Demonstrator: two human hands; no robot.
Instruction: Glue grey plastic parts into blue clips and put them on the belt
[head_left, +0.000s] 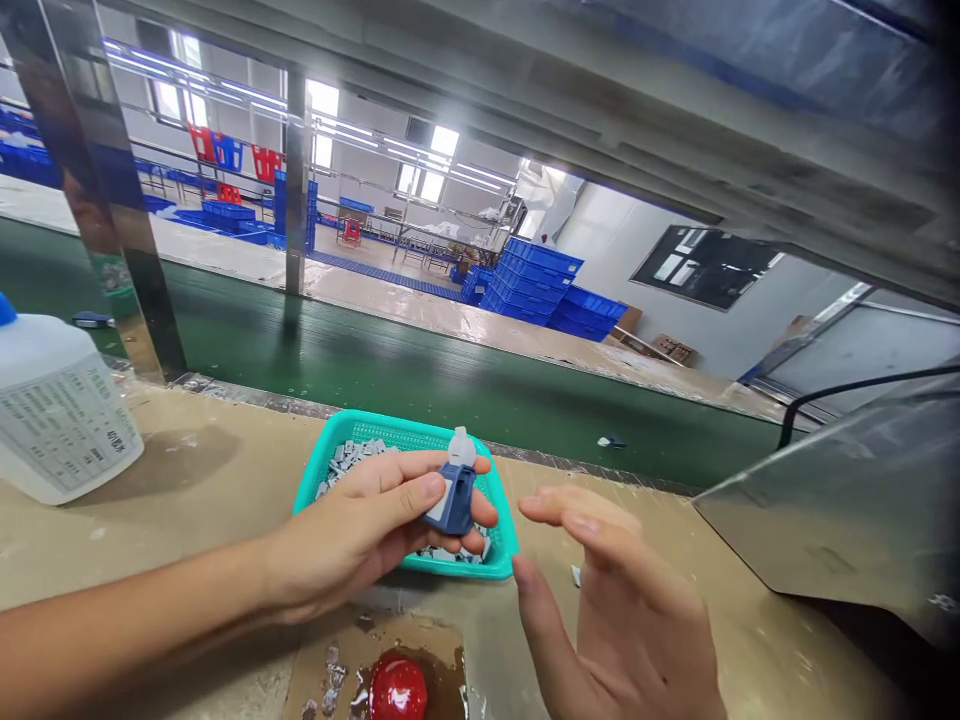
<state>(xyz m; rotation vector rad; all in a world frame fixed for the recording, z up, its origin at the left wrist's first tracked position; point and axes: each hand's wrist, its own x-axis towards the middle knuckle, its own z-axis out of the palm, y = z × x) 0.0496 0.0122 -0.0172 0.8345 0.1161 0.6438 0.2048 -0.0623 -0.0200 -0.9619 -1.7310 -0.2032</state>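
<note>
My left hand (390, 510) grips a small dark-blue plastic case (454, 505) between thumb and fingers. A pale round tab (461, 450) sticks up from the top of the case, and a light panel shows beside my thumb. Under this hand stands a turquoise plastic basket (506, 545) with many small grey-white pieces (360, 455) in it. My right hand (615, 600) is just to the right, apart from the case, its thumb and fingers spread with nothing between them.
A glossy red round object (399, 688) rests on a wet brown sheet (450, 655) near the front. At left stands a white labelled jug (67, 410). Beyond the bench runs a green conveyor belt (420, 370), carrying a small dark piece (615, 442). A clear panel (847, 500) rises at right.
</note>
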